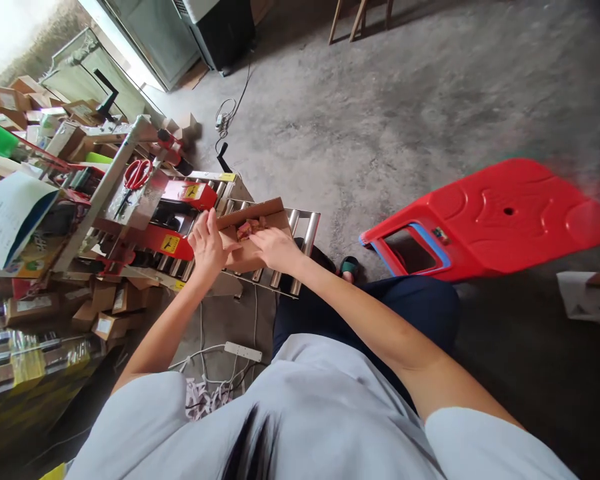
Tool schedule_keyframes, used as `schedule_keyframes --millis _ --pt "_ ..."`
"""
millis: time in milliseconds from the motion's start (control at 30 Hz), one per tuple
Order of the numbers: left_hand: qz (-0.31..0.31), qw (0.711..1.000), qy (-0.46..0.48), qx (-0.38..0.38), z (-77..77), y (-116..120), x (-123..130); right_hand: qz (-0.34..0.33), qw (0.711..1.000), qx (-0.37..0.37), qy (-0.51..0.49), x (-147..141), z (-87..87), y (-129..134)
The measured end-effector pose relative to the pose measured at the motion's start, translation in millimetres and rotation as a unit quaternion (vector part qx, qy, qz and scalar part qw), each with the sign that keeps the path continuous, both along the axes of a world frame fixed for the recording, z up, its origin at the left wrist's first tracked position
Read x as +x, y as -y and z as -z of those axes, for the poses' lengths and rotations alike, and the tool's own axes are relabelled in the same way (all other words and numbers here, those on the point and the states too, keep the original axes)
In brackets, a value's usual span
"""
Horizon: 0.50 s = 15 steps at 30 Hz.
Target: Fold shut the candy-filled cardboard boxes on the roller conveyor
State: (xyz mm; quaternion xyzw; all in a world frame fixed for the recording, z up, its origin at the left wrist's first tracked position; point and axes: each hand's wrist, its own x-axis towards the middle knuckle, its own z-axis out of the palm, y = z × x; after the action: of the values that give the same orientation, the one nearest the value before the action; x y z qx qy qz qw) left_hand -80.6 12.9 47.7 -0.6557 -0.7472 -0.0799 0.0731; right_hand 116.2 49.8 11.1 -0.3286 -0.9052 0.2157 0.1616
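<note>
An opened cardboard box (pixel 247 257) rests on a roller conveyor (pixel 306 240), its flaps up. Small reddish-pink pieces (pixel 250 228) lie inside it; their kind is too small to tell. My left hand (pixel 207 243) is at the box's left end, fingers stretched upward and apart, thumb reaching toward the near flap. Over the box's near right side lies my right hand (pixel 279 251), its fingers bent over the cardboard with the tips beside the pieces. Left of the hands stands a red carton-sealing machine (pixel 167 241) above the rollers.
Red-handled scissors (pixel 137 175) lie on the machine's top. A red plastic stool (pixel 500 217) stands to the right. Piled cardboard boxes (pixel 115 303) are at the left. A power strip (pixel 243 351) and cables lie on the floor below the conveyor.
</note>
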Motion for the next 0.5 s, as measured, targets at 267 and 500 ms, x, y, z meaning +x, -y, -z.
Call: schedule_keyframes --millis 267,500 --pt "0.217 0.972 0.016 -0.082 -5.8 -29.8 -14.6 0.027 0.998 -0.026 0.044 -17.8 -6.7 -14.6" --pt "0.249 0.960 0.113 -0.052 22.3 8.6 -20.3 0.128 0.987 0.067 -0.071 26.2 14.4 3.7"
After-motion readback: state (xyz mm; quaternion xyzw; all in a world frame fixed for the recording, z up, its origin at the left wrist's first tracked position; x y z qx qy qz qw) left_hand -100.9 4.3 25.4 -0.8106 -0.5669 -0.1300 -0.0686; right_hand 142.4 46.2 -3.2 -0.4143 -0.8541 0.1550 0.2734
